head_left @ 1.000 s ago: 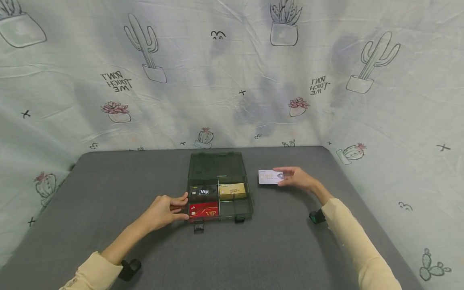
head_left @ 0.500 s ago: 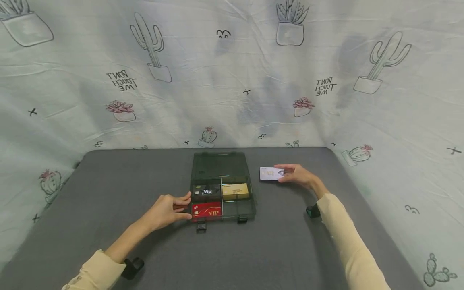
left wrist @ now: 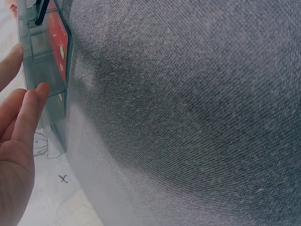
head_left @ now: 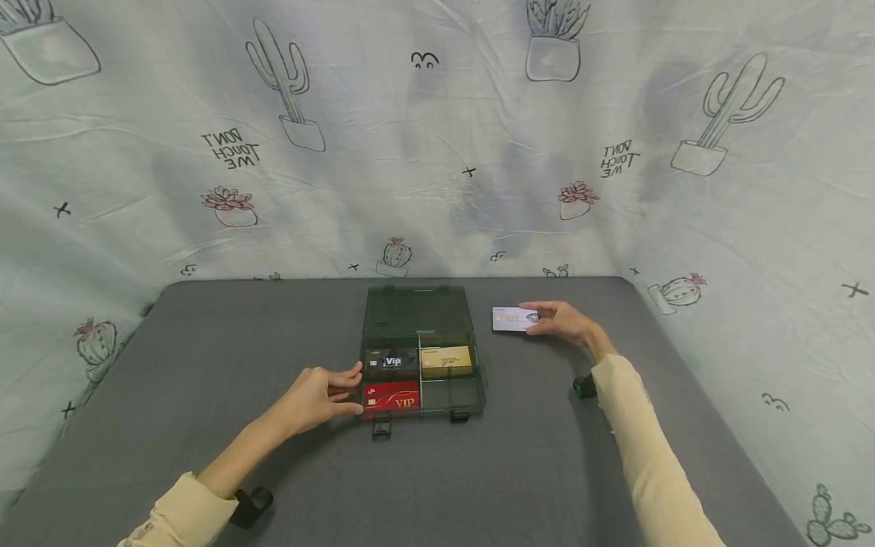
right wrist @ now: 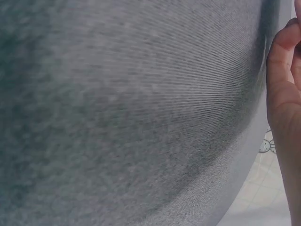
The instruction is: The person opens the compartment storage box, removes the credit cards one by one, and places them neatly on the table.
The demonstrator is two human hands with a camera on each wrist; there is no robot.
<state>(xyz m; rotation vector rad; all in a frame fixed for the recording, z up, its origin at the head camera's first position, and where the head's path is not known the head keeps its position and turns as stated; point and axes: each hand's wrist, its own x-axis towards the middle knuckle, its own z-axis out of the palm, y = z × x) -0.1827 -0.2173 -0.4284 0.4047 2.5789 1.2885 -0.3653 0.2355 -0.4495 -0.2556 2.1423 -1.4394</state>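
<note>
My right hand pinches a white VIP card by its right end, between thumb and fingers. The card is to the right of a translucent dark green divided box, whose lid lies open toward the back. At the box's left side, the fingertips and thumb of my left hand touch its wall. Inside are black Vip cards at back left, gold cards at back right and a red VIP card at front left. The right wrist view shows my right hand but hides the card.
The box stands on a grey cloth-covered table. Two latches stick out at its front edge. A light curtain with cactus drawings hangs behind and on both sides of the table. Each wrist wears a black strap.
My right hand and the white card have shifted slightly toward the back of the table. The left hand stays at the box's side. The head view has turned a little.
</note>
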